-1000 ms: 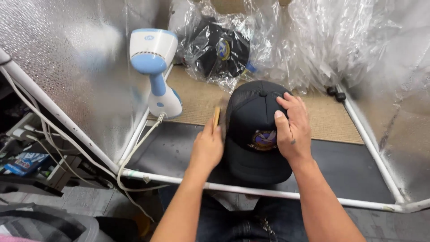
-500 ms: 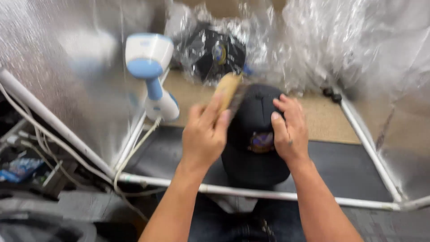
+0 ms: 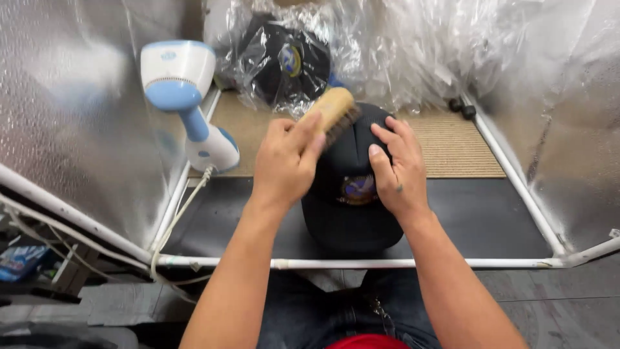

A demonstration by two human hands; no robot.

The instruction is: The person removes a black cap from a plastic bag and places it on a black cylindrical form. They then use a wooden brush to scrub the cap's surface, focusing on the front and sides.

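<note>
- Fingers of the left hand [image 3: 284, 161] are wrapped around a wooden brush [image 3: 331, 111], its dark bristles pressed against the far crown of a black cap [image 3: 352, 194].
- Spread flat and open, the right hand [image 3: 395, 167] rests on the right side of the cap's crown, gripping nothing, just steadying it.
- The cap sits in the middle of a dark mat [image 3: 478, 216], brim toward the near edge, with a round coloured emblem on its front.
- Beyond the mat lies a tan woven mat [image 3: 452, 142].
- To the far left stands a white and blue handheld steamer [image 3: 184, 97], its cord trailing toward the near left.
- Behind the cap, at the far side, another dark cap in clear plastic wrap [image 3: 284, 64] lies among crumpled plastic.
- A white tube frame [image 3: 413, 263] runs along the near edge, and silver foil walls [image 3: 71, 97] close in the left and right.
</note>
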